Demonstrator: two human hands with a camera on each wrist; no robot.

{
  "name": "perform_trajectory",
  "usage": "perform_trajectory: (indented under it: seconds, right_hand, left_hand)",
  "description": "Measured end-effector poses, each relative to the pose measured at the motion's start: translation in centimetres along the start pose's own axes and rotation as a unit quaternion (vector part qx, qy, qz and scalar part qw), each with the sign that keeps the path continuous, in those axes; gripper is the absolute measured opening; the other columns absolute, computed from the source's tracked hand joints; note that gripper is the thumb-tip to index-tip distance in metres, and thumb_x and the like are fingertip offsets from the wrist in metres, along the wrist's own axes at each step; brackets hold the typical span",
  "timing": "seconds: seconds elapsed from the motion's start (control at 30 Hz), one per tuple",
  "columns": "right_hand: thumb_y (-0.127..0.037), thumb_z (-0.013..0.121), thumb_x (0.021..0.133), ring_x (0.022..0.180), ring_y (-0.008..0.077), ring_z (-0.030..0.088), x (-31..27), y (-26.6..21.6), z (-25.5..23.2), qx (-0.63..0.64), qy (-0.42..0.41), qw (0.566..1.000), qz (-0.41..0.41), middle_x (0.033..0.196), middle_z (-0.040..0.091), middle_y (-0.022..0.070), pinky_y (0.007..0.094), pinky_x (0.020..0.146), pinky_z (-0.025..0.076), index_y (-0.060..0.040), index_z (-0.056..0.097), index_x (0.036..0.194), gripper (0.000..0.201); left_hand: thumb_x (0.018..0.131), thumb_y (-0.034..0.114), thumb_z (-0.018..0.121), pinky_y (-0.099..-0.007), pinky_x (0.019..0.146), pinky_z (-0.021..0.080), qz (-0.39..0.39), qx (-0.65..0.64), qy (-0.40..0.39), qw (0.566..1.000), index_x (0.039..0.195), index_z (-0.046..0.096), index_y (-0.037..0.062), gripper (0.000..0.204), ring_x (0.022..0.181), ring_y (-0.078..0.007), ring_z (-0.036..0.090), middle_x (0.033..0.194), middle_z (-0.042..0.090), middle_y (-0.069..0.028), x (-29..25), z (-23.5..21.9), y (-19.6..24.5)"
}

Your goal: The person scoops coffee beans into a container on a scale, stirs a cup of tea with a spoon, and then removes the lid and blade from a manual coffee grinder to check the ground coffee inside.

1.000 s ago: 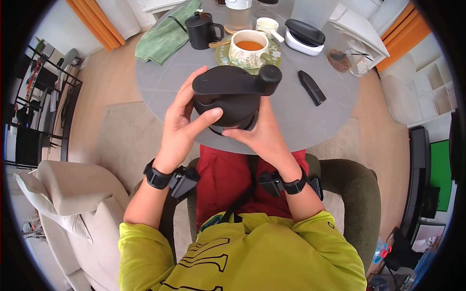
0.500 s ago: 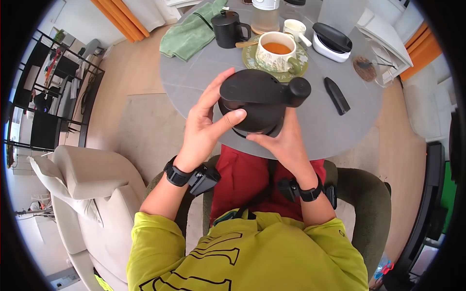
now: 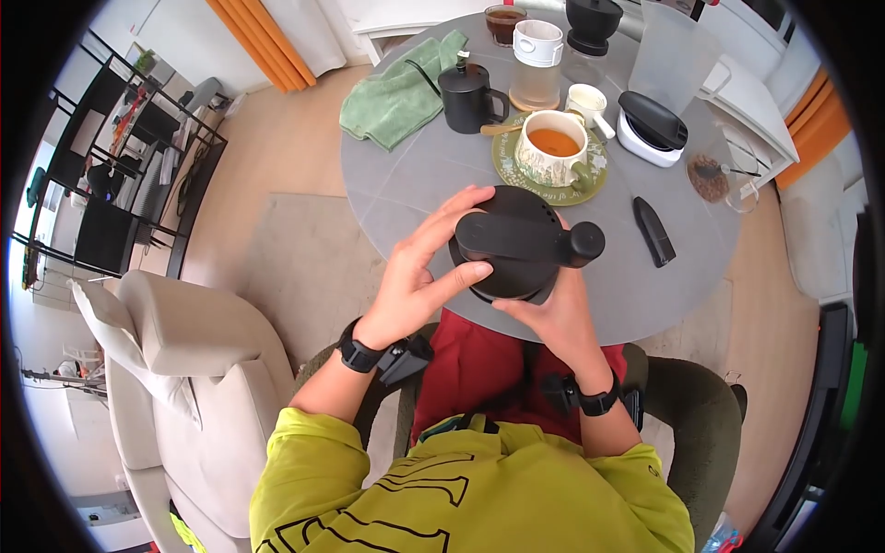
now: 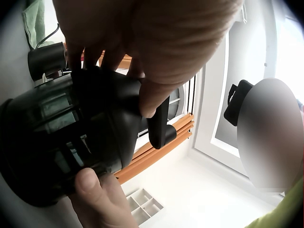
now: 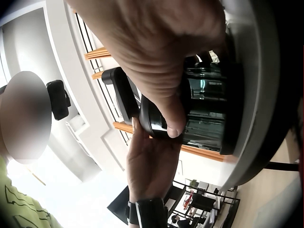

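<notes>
Both hands hold a black grinder-like device point(image 3: 512, 241) with a crank arm and round knob on top, at the table's near edge. The left hand point(image 3: 426, 267) grips its upper part from the left, thumb across the near side. Lower down on the right, the right hand point(image 3: 564, 318) curls round the body, its fingers partly hidden by the device. In the left wrist view, the device's body point(image 4: 61, 128) shows clear, greenish windows between dark bars; the right thumb presses near its side. In the right wrist view, the base point(image 5: 231, 109) stands at the grey table top.
Beyond the device a cup of orange-brown liquid point(image 3: 544, 166) stands on a green plate point(image 3: 595, 189). Around it are a black pot point(image 3: 467, 100), a green cloth point(image 3: 392, 97), a white-and-black case point(image 3: 650, 134), a black handheld object point(image 3: 654, 232) and a glass container of brown bits point(image 3: 708, 180).
The view has shifted, so the table and the held device appear lower and further right. Both hands keep their grip on the device, and the crank arm looks nearly unchanged.
</notes>
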State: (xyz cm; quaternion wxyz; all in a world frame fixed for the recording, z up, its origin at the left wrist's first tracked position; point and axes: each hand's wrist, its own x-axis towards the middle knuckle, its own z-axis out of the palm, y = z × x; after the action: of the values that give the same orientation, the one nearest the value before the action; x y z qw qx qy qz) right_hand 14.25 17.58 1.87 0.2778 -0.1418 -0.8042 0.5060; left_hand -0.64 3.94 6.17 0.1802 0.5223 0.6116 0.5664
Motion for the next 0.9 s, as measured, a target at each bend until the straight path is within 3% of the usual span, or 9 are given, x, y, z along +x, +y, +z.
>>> perform_trajectory:
  seconds: [0.3,0.37,0.4,0.57,0.67,0.7,0.83,0.9]
  right_hand:
    - [-0.014,0.086,0.06,0.126,0.0341,0.045,0.0,0.1,0.2,0.009,-0.003,0.999,0.03,0.136,0.043,0.0198,0.0404,0.104,0.037,0.0001,0.025,0.142,0.104]
    - [-0.013,0.086,0.06,0.126,0.0326,0.045,0.1,0.2,0.2,0.057,-0.006,0.998,0.03,0.136,0.043,0.0199,0.0399,0.105,0.037,0.0006,0.024,0.142,0.104]
    - [-0.013,0.086,0.06,0.126,0.0326,0.045,0.1,0.1,0.2,0.061,-0.005,0.998,0.035,0.136,0.043,0.0199,0.0399,0.105,0.037,0.0006,0.024,0.142,0.104]
    - [-0.011,0.086,0.059,0.127,0.0309,0.044,0.0,-0.3,0.1,0.033,0.006,0.999,0.023,0.136,0.042,0.0194,0.0392,0.106,0.035,0.0006,0.023,0.143,0.106]
    - [-0.011,0.086,0.059,0.127,0.0315,0.044,0.1,0.0,0.3,0.059,0.003,0.998,0.023,0.137,0.042,0.0199,0.0394,0.106,0.036,0.0008,0.023,0.143,0.105]
    - [-0.011,0.086,0.059,0.127,0.0315,0.044,0.1,-0.1,0.3,0.06,0.0,0.998,0.02,0.137,0.042,0.0199,0.0394,0.106,0.036,0.0008,0.023,0.143,0.105]
    - [-0.012,0.086,0.059,0.127,0.0324,0.045,0.1,-0.4,0.0,0.033,0.0,0.999,0.018,0.137,0.042,0.0205,0.0401,0.106,0.036,0.0009,0.024,0.143,0.105]
    - [-0.012,0.086,0.059,0.126,0.0327,0.045,0.2,-0.3,0.2,0.036,0.0,0.999,0.02,0.137,0.042,0.0206,0.0403,0.106,0.036,0.001,0.024,0.143,0.105]
  left_hand:
    - [0.081,0.006,0.067,-0.0416,0.11,0.028,-0.026,-0.039,0.023,0.999,0.121,0.057,0.0003,0.042,0.137,-0.0311,0.034,0.14,0.048,-0.0125,-0.2,0.2,0.2]
    - [0.083,0.006,0.065,-0.0415,0.11,0.028,-0.052,-0.158,0.078,0.983,0.124,0.056,0.001,0.043,0.137,-0.0299,0.035,0.141,0.047,-0.0141,-0.4,0.2,0.7]
    - [0.083,0.006,0.065,-0.0415,0.11,0.028,-0.058,-0.157,0.075,0.983,0.124,0.056,0.001,0.043,0.137,-0.0299,0.035,0.141,0.047,-0.0141,-0.4,0.1,1.2]
    - [0.086,0.005,0.06,-0.0388,0.109,0.031,0.027,-0.123,0.231,0.965,0.128,0.052,-0.0015,0.043,0.129,-0.0262,0.044,0.141,0.045,-0.0184,0.0,-2.7,2.3]
    - [0.086,0.005,0.063,-0.0316,0.104,0.034,-0.042,-0.039,0.317,0.947,0.127,0.053,-0.0021,0.042,0.121,-0.0183,0.049,0.131,0.053,-0.0115,0.5,-4.9,0.3]
    - [0.086,0.006,0.066,-0.0275,0.096,0.039,-0.035,-0.026,0.347,0.937,0.121,0.058,-0.0017,0.037,0.108,-0.0134,0.054,0.116,0.06,-0.0061,0.7,-5.5,-1.2]
    - [0.084,0.007,0.07,-0.0233,0.083,0.043,-0.076,-0.054,0.382,0.919,0.11,0.063,-0.0014,0.029,0.091,-0.0084,0.056,0.099,0.064,-0.0012,0.6,-6.7,-5.3]
    - [0.082,0.005,0.071,-0.0246,0.087,0.043,-0.104,-0.052,0.367,0.923,0.112,0.062,-0.0016,0.032,0.096,-0.0102,0.057,0.102,0.064,-0.0022,0.4,-6.5,-6.3]
